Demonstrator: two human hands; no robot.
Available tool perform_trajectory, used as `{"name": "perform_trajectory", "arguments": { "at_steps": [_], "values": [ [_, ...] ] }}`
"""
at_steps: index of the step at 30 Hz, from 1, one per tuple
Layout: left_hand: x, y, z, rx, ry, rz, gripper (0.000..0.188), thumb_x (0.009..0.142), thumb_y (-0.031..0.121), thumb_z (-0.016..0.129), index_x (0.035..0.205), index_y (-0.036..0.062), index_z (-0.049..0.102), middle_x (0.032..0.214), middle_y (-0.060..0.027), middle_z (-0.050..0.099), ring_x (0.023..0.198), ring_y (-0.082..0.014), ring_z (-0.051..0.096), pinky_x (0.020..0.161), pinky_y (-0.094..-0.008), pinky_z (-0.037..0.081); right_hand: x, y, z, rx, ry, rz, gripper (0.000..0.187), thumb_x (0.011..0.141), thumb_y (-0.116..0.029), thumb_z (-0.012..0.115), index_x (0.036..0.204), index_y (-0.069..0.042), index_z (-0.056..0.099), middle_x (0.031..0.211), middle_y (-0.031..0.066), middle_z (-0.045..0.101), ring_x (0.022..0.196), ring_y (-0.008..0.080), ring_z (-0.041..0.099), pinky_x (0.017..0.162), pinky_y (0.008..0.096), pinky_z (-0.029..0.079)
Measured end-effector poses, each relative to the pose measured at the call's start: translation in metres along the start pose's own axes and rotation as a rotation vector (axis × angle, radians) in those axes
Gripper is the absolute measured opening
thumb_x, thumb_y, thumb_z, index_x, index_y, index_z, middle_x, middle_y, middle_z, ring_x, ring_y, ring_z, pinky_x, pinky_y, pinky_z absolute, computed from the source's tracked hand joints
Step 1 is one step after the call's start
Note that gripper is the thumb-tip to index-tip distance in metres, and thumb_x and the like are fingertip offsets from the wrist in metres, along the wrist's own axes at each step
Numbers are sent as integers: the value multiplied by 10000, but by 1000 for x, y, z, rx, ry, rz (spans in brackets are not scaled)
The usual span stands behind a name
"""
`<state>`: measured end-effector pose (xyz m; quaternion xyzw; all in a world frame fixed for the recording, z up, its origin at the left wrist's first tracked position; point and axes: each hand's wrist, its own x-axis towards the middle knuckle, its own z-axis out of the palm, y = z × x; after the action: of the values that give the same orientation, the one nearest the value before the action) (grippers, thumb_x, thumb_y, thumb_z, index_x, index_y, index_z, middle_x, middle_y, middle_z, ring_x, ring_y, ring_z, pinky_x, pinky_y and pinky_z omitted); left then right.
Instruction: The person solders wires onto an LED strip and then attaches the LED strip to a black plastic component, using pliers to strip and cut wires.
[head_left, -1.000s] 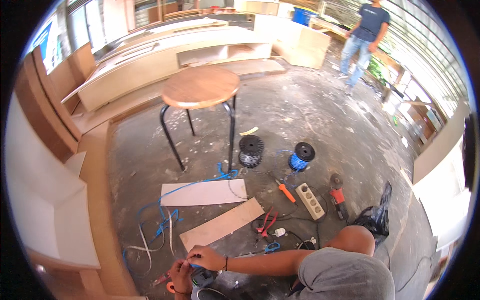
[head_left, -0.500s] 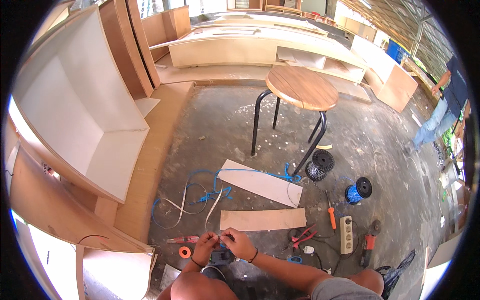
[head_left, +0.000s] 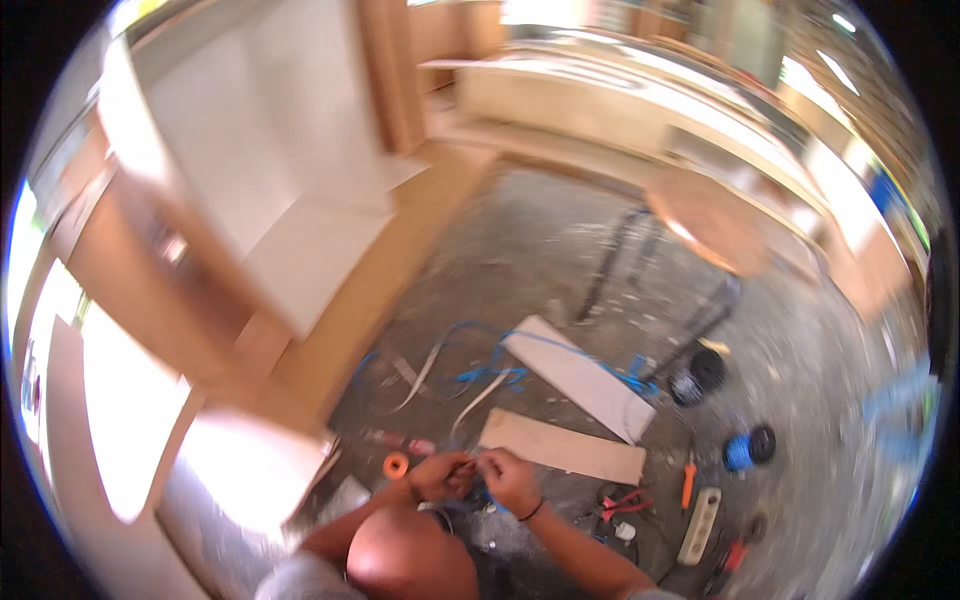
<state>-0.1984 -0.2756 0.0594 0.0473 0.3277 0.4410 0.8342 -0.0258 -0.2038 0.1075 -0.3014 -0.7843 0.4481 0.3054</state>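
My left hand (head_left: 441, 478) and my right hand (head_left: 510, 482) meet low in the middle, fingertips pinched together. Whatever they hold is too small and blurred to make out. A pale flexible strip (head_left: 478, 402) curves over the floor and runs down to the fingers of my left hand. Just beyond the hands lies a beige board (head_left: 562, 447), with a whiter board (head_left: 580, 378) behind it. Tangled blue cord (head_left: 480, 376) crosses the strip. An orange ring-shaped roll (head_left: 396, 465) sits left of my left hand, below a red tool (head_left: 402, 442).
On the right are red-handled pliers (head_left: 625, 500), an orange-handled screwdriver (head_left: 689, 483), a power strip (head_left: 700, 527), a red and black power tool (head_left: 733, 560), a blue spool (head_left: 740, 452) and a black spool (head_left: 697, 378). A round stool (head_left: 706, 220) stands behind them. Cabinet carcasses (head_left: 270, 130) line the left.
The view has turned left and blurred, so the scene sits further right and tilted. Both hands stay pinched together. The person at the far right has mostly slipped out of view.
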Motion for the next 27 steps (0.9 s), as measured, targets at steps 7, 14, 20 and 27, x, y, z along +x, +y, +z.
{"name": "perform_trajectory", "arguments": {
  "at_steps": [7,14,20,27],
  "values": [
    [-9,24,24,1171,372,716,294,901,316,607,990,36,597,860,-79,618,757,-152,581,648,-336,470,20,28,11,425,-35,165,140,922,-125,583,931,12,610,860,72,630,792,130,575,728,260,461],
    [-29,16,29,1070,515,773,197,849,231,603,834,35,612,746,-49,598,669,-171,565,622,-333,455,21,-6,22,286,-63,71,115,923,-88,572,961,18,597,831,63,625,722,144,564,664,277,468],
    [-53,22,18,107,0,-30,156,890,231,576,792,111,594,636,54,418,537,-107,415,508,-277,379,12,-14,14,97,-102,-294,108,904,-63,588,942,31,626,847,124,645,778,203,598,733,321,487],
    [-56,20,-9,1261,537,695,250,907,253,586,1010,31,642,811,-51,608,684,-119,585,613,-284,493,34,-7,13,243,-129,122,157,893,-135,618,929,16,643,842,104,671,773,173,620,738,298,485]
  ]
}}
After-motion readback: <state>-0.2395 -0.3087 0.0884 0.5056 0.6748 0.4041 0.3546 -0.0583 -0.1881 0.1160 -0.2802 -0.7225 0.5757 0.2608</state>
